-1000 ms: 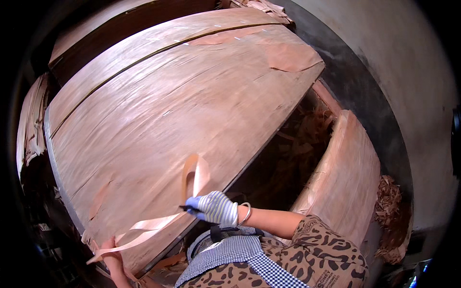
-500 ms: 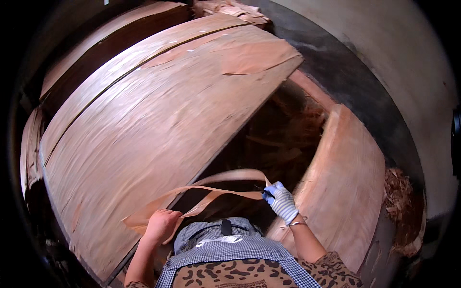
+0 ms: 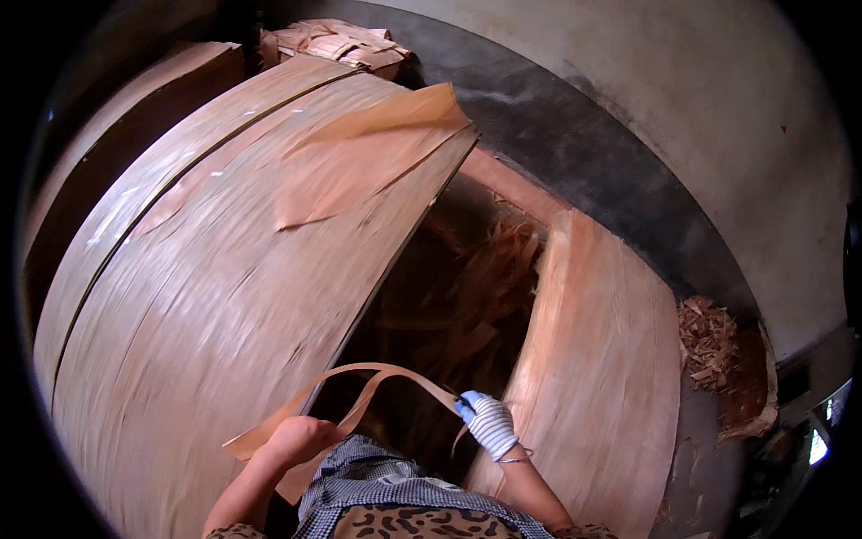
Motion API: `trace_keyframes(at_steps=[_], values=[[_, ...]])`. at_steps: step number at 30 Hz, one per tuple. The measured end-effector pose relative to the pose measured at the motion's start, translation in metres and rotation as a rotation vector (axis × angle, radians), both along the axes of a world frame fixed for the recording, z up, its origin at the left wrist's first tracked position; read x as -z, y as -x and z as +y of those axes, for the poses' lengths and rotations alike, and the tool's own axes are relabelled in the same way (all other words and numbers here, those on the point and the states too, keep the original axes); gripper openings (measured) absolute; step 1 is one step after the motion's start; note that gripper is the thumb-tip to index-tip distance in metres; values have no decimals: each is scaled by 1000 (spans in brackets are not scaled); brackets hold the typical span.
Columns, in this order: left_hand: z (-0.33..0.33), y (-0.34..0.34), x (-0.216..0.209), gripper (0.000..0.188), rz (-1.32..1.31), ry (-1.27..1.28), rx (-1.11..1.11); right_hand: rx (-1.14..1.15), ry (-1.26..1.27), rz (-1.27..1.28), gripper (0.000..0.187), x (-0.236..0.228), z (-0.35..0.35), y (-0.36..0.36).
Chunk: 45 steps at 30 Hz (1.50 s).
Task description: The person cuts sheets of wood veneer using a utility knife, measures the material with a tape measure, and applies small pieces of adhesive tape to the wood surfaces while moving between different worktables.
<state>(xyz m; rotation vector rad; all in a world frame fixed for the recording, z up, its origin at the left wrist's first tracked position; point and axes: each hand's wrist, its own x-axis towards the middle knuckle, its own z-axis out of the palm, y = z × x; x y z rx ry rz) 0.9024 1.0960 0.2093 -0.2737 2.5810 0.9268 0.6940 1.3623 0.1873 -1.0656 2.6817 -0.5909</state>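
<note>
My left hand (image 3: 303,438), bare, is closed on thin strips of wood veneer (image 3: 269,431) just in front of my body. The strips arch across to my right hand (image 3: 489,424), which wears a white-and-blue striped glove and grips their other end. A small dark object shows at the gloved fingertips, too little of it to name. On my left lies a wide stack of pale veneer sheets (image 3: 224,296), and the strips' left end hangs over its near edge. A loose orange-brown sheet (image 3: 368,153) rests on that stack, with its far edge raised.
To my right stands a second veneer stack (image 3: 602,350). Shredded veneer scraps (image 3: 489,278) fill the dark gap between the stacks. More scraps lie in a heap (image 3: 709,346) at the far right. A veneer bundle (image 3: 337,45) sits at the back, near a dark-based wall (image 3: 575,117).
My view has shifted, so the stacks sit further left. My hands are closer together and the strips between them bow up more. The loose sheet's far edge has lifted.
</note>
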Motion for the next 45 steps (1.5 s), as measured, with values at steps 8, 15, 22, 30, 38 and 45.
trace_keyframes(at_steps=[8,15,22,30,38,45], values=[[-110,261,7,11,360,-224,-252,-107,-47,20,18,-21,-65,148],[-180,521,33,37,800,153,-341,-318,-14,32,18,1,-109,301],[-240,667,106,47,638,217,-565,-656,-215,-231,28,-10,-156,484],[-309,763,136,52,484,345,-687,-976,-129,7,20,3,-270,653],[-375,894,176,53,391,688,-679,-575,-80,-283,27,3,-362,798],[-380,947,164,53,427,652,-844,-336,61,-199,23,53,-495,917]])
